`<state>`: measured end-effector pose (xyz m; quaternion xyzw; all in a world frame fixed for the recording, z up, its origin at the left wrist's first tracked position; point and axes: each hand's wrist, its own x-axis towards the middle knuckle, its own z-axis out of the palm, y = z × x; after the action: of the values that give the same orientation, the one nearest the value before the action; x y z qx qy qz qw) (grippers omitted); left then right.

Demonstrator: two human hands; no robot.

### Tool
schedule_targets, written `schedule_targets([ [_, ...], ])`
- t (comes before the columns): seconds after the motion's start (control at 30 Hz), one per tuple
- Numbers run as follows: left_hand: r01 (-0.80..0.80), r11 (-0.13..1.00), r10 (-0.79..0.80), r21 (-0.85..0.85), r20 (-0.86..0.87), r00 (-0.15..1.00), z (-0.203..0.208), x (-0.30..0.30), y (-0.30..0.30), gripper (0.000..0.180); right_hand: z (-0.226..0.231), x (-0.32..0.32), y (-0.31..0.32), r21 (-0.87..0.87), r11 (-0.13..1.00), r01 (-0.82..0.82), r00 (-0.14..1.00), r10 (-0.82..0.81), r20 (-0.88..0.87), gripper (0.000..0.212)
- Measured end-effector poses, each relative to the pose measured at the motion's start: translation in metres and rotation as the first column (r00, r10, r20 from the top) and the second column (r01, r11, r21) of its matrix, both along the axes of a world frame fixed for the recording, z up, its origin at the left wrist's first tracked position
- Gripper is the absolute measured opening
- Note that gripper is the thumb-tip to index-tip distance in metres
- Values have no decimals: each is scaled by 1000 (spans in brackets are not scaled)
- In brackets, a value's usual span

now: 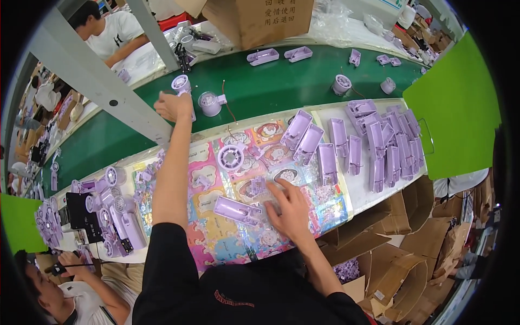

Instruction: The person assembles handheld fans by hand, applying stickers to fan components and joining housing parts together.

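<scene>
My left hand reaches out over the green belt, its fingers closed round a light purple handheld fan with a round head. Just right of that fan, a round purple fan head with a thin red wire rests on the belt. My right hand is over the patterned mat, fingers apart and holding nothing. By its fingertips lies a small purple part. A purple handle shell lies left of this hand, and a purple ring-shaped piece sits farther back.
Many purple handle shells are heaped on the right of the bench. Assembled fans crowd the left side beside a black box. A grey metal post stands near my left arm. Cardboard boxes stand below right; co-workers sit left.
</scene>
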<state>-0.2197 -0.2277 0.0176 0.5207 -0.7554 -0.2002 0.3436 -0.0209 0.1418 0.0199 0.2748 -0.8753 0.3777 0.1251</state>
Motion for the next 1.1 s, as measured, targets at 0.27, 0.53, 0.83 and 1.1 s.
schedule_targets([
  [0.27,834,500,-746,-234,372,552,24,31,64,62,-1,2,-2,211,977,-18,1000,20,-8,42],
  [0.53,906,411,-768,-102,497,405,13,48,43,52,-13,3,0,27,999,-18,1000,18,-14,31],
  [0.83,930,253,-918,-266,237,318,95,114,95,49,-5,8,0,-88,987,132,988,-123,97,34],
  [1.1,885,189,-957,-426,123,263,108,162,111,40,-13,11,6,-167,975,149,989,-148,19,21],
])
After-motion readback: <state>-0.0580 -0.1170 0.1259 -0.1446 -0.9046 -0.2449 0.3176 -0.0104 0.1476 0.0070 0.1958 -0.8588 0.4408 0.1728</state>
